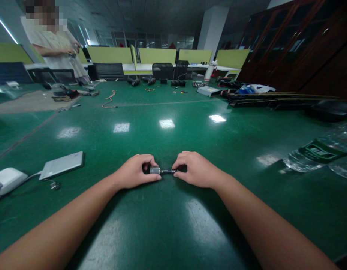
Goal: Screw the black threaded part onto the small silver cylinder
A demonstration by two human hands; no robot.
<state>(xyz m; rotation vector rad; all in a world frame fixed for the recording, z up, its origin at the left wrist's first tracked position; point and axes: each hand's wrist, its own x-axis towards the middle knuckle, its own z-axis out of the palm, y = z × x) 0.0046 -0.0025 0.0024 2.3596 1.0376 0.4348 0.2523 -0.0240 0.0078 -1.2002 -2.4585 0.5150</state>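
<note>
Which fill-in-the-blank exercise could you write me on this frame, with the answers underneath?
1. Of the left hand and the right hand, the one gripping the thick silver part is the ____ one.
2. The tabletop beneath them is coloured ____.
3. The clear bottle stands or lies, I cannot tell which, toward the person's ____ side.

Missing words: left; green; right.

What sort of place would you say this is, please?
Probably an office: yellow-green partitions line white desks, with black chairs nearby and a tall cabinet at right.
</note>
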